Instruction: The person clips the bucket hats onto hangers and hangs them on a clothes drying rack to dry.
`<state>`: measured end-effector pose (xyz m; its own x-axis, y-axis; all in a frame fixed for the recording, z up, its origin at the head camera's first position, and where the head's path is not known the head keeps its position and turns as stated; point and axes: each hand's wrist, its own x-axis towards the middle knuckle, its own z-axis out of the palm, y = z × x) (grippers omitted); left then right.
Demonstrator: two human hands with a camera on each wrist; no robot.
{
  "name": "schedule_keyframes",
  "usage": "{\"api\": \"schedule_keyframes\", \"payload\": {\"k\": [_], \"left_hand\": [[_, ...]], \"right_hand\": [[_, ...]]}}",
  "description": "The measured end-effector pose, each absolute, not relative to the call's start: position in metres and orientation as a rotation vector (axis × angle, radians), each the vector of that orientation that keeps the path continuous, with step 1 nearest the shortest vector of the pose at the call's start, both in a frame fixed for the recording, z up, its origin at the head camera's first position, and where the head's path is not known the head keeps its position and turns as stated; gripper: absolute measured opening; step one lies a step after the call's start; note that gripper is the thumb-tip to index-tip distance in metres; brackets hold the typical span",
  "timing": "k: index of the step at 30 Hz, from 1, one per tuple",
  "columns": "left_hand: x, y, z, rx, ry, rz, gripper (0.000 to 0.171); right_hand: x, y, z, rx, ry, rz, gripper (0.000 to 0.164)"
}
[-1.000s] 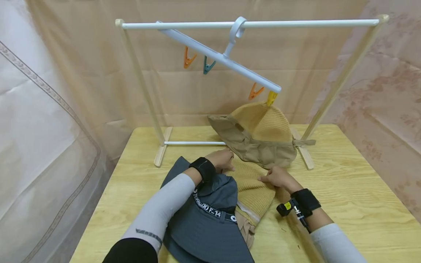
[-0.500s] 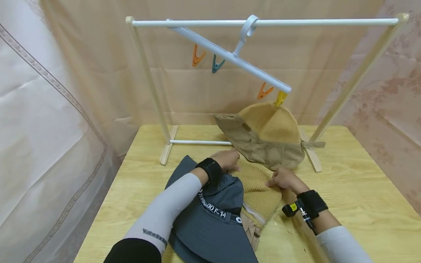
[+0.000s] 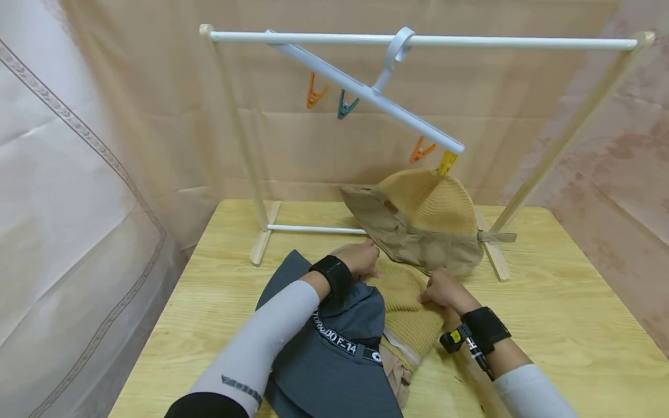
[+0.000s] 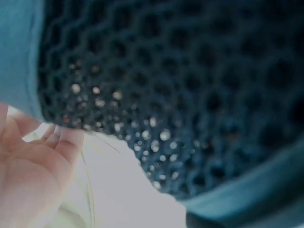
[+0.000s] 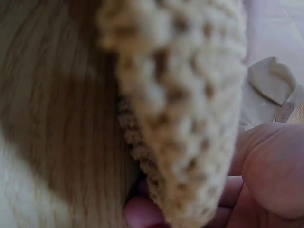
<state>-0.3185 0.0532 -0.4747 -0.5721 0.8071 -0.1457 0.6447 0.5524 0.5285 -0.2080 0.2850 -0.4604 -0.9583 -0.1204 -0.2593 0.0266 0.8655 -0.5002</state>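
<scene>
A yellow knit hat (image 3: 413,302) with a tan brim lies on the table, partly covered by a dark grey sun hat (image 3: 334,360) with a lettered band. My left hand (image 3: 358,258) grips the knit hat's far left edge. My right hand (image 3: 446,291) pinches its right edge, where the knit (image 5: 185,114) rises in a fold between thumb and fingers. Dark mesh of the grey hat fills most of the left wrist view and hides the left fingertips. Just beyond both hands, a second knit hat (image 3: 431,200) with a khaki brim hangs from a yellow clip (image 3: 446,162).
A white hanger (image 3: 366,93) hangs tilted from the rack's white top bar (image 3: 324,38), right end low. Two orange clips and a teal clip (image 3: 346,105) dangle from it. The rack's wooden feet stand on the table (image 3: 554,325), with a lower rod (image 3: 313,229) near its back.
The head view has shifted slightly, so the rack appears farther right than a second ago. Both hands stay at the knit hat's edges with little movement.
</scene>
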Motion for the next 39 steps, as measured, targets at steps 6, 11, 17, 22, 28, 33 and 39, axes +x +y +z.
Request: {"api": "schedule_keyframes", "payload": {"k": [6,11,17,22,28,33,39], "left_hand": [[-0.312,0.053,-0.473,1.144,2.360,0.624,0.027],[-0.306,0.062,-0.472,1.125,2.483,0.357,0.034],[-0.305,0.065,-0.471,1.088,2.496,0.277,0.037],[-0.315,0.072,-0.477,1.164,2.509,0.299,0.047],[-0.313,0.064,-0.460,1.160,2.538,0.344,0.041],[-0.311,0.059,-0.457,1.160,2.518,0.321,0.037],[-0.313,0.059,-0.459,1.172,2.526,0.283,0.039]], "right_hand": [[-0.203,0.287,-0.463,0.031,2.688,-0.862,0.052],[-0.200,0.288,-0.469,0.000,2.655,-0.918,0.052],[-0.198,0.289,-0.469,-0.008,2.634,-0.926,0.051],[-0.202,0.299,-0.458,-0.055,2.612,-0.905,0.051],[-0.213,0.298,-0.454,-0.081,2.606,-0.942,0.049],[-0.215,0.292,-0.457,-0.025,2.575,-0.925,0.049],[-0.213,0.289,-0.456,0.019,2.542,-0.931,0.049]]}}
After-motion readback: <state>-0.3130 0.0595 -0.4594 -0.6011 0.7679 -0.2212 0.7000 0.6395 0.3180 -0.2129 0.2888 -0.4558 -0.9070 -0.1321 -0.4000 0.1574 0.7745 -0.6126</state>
